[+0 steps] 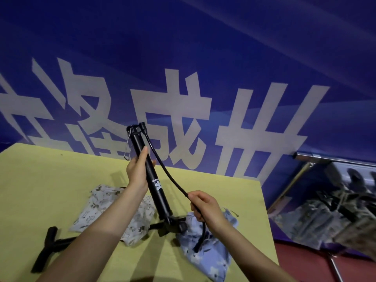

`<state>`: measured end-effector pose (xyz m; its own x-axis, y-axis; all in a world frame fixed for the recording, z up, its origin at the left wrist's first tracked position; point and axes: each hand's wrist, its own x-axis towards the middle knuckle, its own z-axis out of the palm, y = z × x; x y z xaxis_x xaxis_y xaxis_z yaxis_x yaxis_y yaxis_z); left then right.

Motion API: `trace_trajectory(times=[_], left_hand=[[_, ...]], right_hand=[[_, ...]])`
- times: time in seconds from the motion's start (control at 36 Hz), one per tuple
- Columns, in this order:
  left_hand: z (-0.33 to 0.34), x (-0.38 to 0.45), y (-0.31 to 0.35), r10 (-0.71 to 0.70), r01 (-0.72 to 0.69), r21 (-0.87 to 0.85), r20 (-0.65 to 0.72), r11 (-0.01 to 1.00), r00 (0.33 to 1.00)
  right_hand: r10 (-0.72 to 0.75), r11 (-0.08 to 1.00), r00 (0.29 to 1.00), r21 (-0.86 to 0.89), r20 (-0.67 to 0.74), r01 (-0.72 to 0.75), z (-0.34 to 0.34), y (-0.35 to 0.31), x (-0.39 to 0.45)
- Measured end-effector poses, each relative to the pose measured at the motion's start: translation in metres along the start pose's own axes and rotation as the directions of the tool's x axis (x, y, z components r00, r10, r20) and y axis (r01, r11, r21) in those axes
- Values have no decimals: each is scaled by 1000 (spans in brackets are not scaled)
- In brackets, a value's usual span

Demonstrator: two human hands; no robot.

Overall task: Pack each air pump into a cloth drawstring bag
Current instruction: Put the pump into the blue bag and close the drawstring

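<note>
From your head camera: your left hand wraps the barrel of the black pump, held tilted above the surface, handle end low toward you, foot end up and away. Your right hand pinches its hose, which arcs down from the top. Two pumps show; the second pump lies flat at left. Two bags: a white bag and a blue bag, near the right edge.

left hand gripping black air pump, right hand pinching its hose
</note>
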<state>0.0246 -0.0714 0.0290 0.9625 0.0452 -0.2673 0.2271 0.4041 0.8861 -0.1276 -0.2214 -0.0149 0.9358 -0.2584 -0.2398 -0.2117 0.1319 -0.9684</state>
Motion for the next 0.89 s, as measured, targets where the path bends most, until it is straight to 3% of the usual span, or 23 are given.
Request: trace_trajectory(times=[0.17,0.39,0.5,0.72,0.89], left_hand=[[12,-1,-6,-25,28,54,-72,998,997],[18,0,-10,-87,89,-64,33,994,996],[22,-1,-7,-51,52,-87,8,995,999],[25,2,-7,-34,33,-119,-11,992,999],[30,-5,-6,-39,44,-147,33,988,999]], right_hand=[[21,995,997,-96,73,-14,8,7,-4],[92,993,989,-84,115,-83,7,7,-4],[15,996,999,-84,34,-12,5,12,-2],[-16,1000,1000,-11,21,16,-4,23,-11],[127,976,983,162,134,-148,-9,35,-17]])
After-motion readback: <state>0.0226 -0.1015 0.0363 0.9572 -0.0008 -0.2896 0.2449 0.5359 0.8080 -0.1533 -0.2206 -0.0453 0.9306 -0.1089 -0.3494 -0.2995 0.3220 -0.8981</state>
